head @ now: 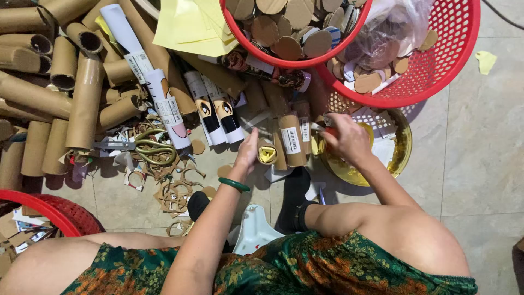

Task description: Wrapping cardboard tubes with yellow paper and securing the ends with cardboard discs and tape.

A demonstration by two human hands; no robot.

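- The left hand (248,150) grasps a short cardboard tube (267,153); its open end, lined yellow, sits just right of the fingers.
- The right hand (347,139) is clenched around a small red-tipped tool (329,131), over a round yellow-green dish (403,147).
- Between the hands stand brown tubes bearing white barcode labels (291,140).
- Left of the grip lie brass-handled scissors (150,146) among curled cardboard scraps.
- Above, red mesh baskets (436,82) hold cardboard discs.

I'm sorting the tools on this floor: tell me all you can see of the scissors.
The scissors lie flat on the tiled floor among cardboard scraps, beside the pile of cardboard tubes. Their looped handles look brass-coloured and point right; the grey metal blades point left, closed or nearly so. Neither of the hands touches them.
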